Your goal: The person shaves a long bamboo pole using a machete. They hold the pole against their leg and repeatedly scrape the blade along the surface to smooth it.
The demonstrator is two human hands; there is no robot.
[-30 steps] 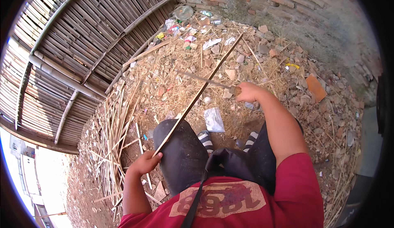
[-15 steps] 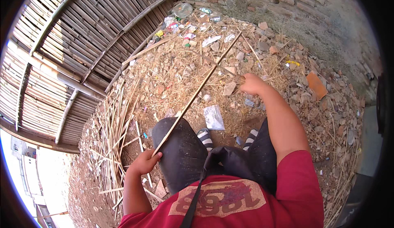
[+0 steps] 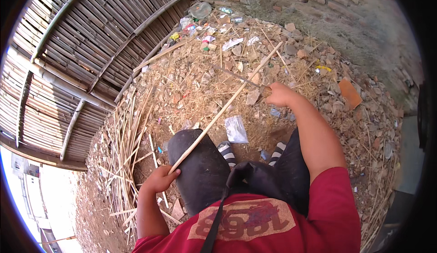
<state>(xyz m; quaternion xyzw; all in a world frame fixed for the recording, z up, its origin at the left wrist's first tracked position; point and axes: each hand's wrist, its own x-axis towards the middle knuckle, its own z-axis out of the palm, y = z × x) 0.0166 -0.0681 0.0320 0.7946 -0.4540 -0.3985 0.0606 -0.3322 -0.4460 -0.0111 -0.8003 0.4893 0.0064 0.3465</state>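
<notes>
Left hand [image 3: 162, 180] was closed round the bamboo strip's [image 3: 227, 105] near end, strip angled over left knee [image 3: 181, 141], presumably for support; right hand [image 3: 278, 94] gripped the knife [image 3: 234, 75] by its handle, blade crossing the strip.

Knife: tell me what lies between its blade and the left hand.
In the head view, a bamboo strip spans that stretch, from the left hand over the left knee to the knife blade, with straw and rubble beneath.
</notes>
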